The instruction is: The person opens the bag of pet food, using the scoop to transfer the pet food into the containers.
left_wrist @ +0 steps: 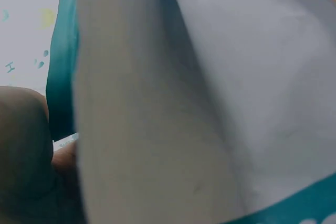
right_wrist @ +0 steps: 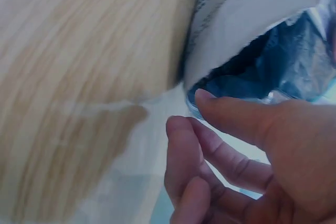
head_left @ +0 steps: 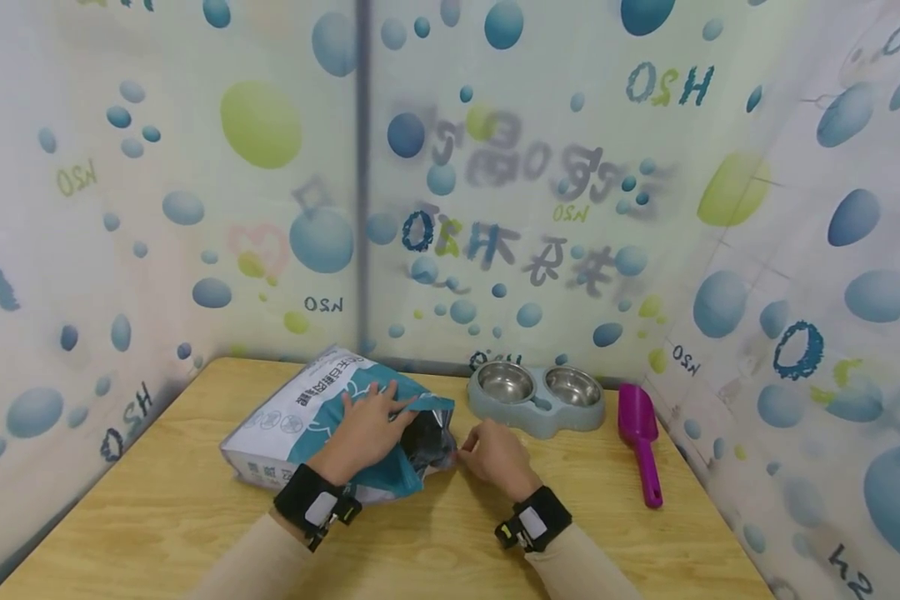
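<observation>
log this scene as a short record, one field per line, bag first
bag: blue-and-white, lying on the table, mouth open, foil-like inside
left hand: resting on the bag's upper side near its mouth
right hand: at the near edge of the mouth, fingers curled; pinch or not, unclear
double bowl: two metal dishes in a blue-grey base, toward the table's back
scoop: purple, right of the double bowl, handle toward the person

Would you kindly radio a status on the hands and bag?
Left hand on bag. Right hand at its mouth, grip unclear. Bag lying, mouth open. No obstruction seen; double bowl, scoop apart.
</observation>
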The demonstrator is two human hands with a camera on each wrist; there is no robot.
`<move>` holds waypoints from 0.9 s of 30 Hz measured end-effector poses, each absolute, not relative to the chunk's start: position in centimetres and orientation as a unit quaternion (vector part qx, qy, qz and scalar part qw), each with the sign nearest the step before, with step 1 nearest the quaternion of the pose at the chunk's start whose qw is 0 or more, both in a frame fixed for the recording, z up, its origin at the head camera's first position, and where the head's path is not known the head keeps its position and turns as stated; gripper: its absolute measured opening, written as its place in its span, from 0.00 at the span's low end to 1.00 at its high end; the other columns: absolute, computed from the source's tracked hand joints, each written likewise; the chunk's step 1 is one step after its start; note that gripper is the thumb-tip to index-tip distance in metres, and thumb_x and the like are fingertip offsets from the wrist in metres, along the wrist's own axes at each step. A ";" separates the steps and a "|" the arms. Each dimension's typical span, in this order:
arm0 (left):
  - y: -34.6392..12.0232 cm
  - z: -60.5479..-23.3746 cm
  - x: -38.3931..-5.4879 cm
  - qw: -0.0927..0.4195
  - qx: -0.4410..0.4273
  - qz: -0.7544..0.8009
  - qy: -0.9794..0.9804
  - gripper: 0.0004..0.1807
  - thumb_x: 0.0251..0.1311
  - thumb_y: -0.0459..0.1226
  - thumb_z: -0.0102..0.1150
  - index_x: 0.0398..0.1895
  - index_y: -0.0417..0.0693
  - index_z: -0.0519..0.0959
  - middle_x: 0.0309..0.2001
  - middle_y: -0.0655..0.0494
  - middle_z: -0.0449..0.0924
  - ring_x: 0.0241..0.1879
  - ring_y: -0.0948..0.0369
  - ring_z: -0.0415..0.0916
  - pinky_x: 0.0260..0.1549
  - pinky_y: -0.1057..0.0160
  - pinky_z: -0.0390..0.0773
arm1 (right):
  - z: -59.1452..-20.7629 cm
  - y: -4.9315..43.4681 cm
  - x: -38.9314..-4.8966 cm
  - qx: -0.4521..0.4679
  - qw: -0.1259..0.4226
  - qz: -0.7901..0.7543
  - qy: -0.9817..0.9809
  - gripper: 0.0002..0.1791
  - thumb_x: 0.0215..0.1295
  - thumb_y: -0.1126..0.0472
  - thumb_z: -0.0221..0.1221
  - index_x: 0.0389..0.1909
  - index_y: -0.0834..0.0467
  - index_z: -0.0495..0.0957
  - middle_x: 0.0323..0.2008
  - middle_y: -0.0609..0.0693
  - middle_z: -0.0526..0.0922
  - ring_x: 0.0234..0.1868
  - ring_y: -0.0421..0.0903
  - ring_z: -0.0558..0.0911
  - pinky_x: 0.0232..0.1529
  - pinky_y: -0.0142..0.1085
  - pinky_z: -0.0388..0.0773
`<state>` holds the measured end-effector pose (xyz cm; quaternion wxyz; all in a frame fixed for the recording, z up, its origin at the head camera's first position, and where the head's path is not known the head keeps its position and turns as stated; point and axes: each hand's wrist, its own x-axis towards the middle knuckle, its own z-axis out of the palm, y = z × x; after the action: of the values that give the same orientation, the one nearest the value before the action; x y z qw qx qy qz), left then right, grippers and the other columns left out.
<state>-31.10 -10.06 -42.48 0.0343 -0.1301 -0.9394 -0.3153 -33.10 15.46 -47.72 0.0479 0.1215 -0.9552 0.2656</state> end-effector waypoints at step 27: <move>-10.8 -42.0 -30.1 0.048 -0.117 -0.264 -0.956 0.24 0.93 0.48 0.52 0.81 0.56 0.84 0.88 0.32 0.67 0.88 0.20 0.56 0.81 0.08 0.31 | -43.6 25.8 -33.1 0.018 0.072 0.272 -0.959 0.15 0.82 0.53 0.71 0.48 0.63 0.91 0.41 0.56 0.95 0.37 0.49 0.89 0.35 0.41 0.81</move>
<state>-30.06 -10.80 -42.00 0.0480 -0.1167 -0.9562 -0.2642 -33.12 25.79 -43.60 0.0720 0.0181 -0.9595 0.2719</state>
